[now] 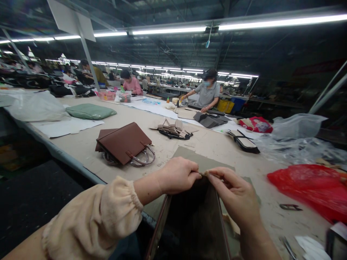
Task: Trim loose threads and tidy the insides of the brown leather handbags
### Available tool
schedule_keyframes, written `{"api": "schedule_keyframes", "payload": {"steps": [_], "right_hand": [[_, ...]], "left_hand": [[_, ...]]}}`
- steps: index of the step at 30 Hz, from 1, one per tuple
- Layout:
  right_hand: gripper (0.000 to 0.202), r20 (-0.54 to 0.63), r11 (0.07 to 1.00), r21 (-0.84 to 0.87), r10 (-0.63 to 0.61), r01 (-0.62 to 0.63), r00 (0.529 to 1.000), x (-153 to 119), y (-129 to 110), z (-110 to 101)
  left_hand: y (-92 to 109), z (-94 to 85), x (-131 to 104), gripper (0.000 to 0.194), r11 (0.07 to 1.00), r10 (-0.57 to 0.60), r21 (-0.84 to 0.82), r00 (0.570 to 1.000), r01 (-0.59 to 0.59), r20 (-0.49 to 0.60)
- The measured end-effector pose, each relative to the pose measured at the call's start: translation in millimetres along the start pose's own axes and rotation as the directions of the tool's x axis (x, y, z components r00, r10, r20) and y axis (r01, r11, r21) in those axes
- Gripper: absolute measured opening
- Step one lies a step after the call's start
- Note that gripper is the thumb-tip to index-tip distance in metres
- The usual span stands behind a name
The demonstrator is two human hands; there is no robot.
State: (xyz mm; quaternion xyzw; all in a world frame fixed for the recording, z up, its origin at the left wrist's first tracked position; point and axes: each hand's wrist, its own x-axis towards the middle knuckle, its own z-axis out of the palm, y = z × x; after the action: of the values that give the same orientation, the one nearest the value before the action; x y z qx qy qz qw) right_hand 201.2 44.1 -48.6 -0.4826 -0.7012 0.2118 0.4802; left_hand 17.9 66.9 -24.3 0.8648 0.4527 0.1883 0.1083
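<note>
An open dark brown bag (189, 220) stands upright in front of me, its mouth facing up and its inside dark. My left hand (180, 175) pinches the far end of the bag's rim between thumb and curled fingers. Close beside it, my right hand (234, 191) grips the same rim with thumb and forefinger. The two sets of fingertips almost meet over that edge. Under and behind the bag lies a grey-green sheet (200, 157). Brown leather bag panels with plastic-wrapped handles (126, 143) rest on the table to the left.
Small cut pieces (173, 129) lie in a pile mid-table. A red plastic bag (306, 186), clear plastic (298, 139) and small snips (290, 207) are on the right. A green folded piece (90, 111) sits far left. A co-worker in grey (208, 92) works across the table.
</note>
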Motion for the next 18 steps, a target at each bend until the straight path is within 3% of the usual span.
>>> {"api": "schedule_keyframes", "payload": {"steps": [5, 9, 11, 15, 18], "right_hand": [[0.010, 0.049, 0.970, -0.219, -0.095, 0.104, 0.994, 1.5, -13.1, -5.0], [0.010, 0.084, 0.927, -0.364, -0.061, 0.088, 0.995, -4.2, -16.6, -21.3], [0.009, 0.062, 0.931, -0.364, 0.006, 0.017, 0.998, -8.0, -12.1, -30.5], [0.015, -0.152, 0.958, -0.241, 0.118, -0.152, 0.981, -10.2, 4.9, -39.9], [0.018, -0.153, 0.980, -0.161, 0.093, -0.118, 0.984, -7.5, 12.0, -35.0]], "left_hand": [[0.3, 0.2, 0.4, 0.025, 1.000, 0.006, -0.013, 1.000, -0.006, 0.015], [-0.5, 0.0, 0.9, 0.025, 1.000, -0.009, -0.015, 1.000, 0.009, 0.020], [-1.0, -0.6, 1.2, 0.026, 1.000, -0.021, -0.008, 1.000, 0.021, 0.022], [0.0, -2.3, 1.3, 0.026, 0.999, -0.032, -0.001, 0.999, 0.032, 0.032], [2.1, -2.8, 1.1, 0.026, 0.999, -0.047, 0.009, 0.998, 0.046, 0.034]]}}
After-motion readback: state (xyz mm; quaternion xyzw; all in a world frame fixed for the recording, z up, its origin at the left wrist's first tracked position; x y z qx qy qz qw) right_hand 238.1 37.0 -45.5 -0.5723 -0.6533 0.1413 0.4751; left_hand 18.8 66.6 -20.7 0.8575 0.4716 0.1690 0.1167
